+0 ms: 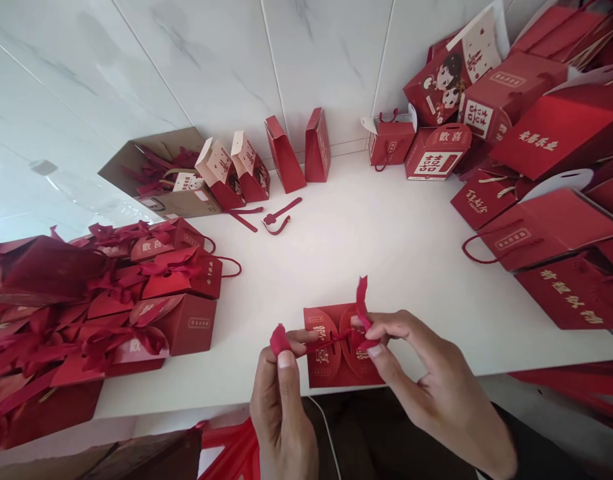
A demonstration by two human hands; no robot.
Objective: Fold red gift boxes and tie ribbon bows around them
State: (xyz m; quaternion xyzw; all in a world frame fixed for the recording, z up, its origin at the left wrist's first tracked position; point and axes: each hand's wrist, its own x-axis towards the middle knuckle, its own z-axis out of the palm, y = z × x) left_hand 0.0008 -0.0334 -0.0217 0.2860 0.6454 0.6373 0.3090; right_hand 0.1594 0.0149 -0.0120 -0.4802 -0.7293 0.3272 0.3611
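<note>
A small red gift box [336,379] with white Chinese lettering sits at the table's front edge, between my hands. Across its top runs a dark red ribbon [342,337], crossed or knotted near the middle; I cannot tell how tight it is. My left hand [284,407] pinches one side of the ribbon between thumb and fingers, left of the box. At the box's right side my right hand [429,377] grips the other side of it between thumb and forefinger, with a loose tail sticking up above the fingers. Both hands partly cover the box top.
Ribbon-tied red boxes [171,320] are piled at the left. A cardboard carton [159,150] of ribbons stands behind them. Several small upright boxes [285,157] line the wall, near loose ribbon pieces [276,217]. More red boxes [546,220] are heaped at the right.
</note>
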